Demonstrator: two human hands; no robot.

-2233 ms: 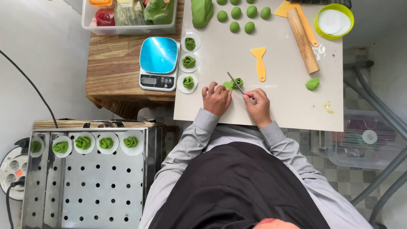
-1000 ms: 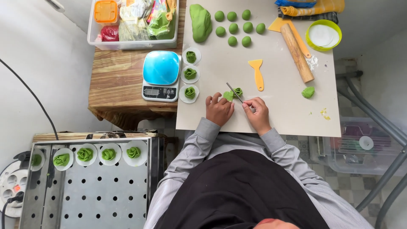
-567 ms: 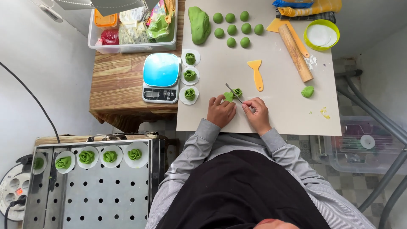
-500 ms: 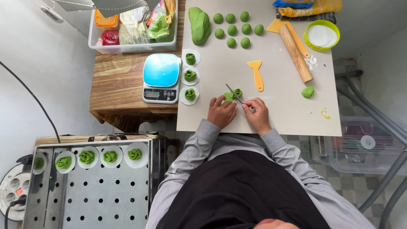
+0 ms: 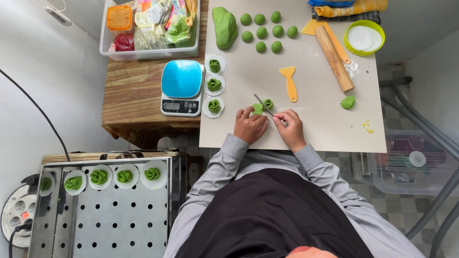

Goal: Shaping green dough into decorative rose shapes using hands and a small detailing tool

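- Left hand (image 5: 249,127) is pinching the soft green dough piece (image 5: 262,106), probably light and easily torn
- Right hand (image 5: 289,128), at its four o'clock, is gripping a thin tool (image 5: 263,104)

Single head camera, straight down, high above mat (image 5: 306,124).

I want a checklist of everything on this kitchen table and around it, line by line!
Surface: beige mat beside a wooden table.
Job's things: green dough piece and thin tool at both hands.
Clutter: seven dough balls, dough lump, rolling pin, yellow scraper, scale, box of packets.
Hands: left hand steadies the dough; right hand holds the tool.
Cables: black cable on the wall.
Surroundings: steamer tray with shaped pieces.
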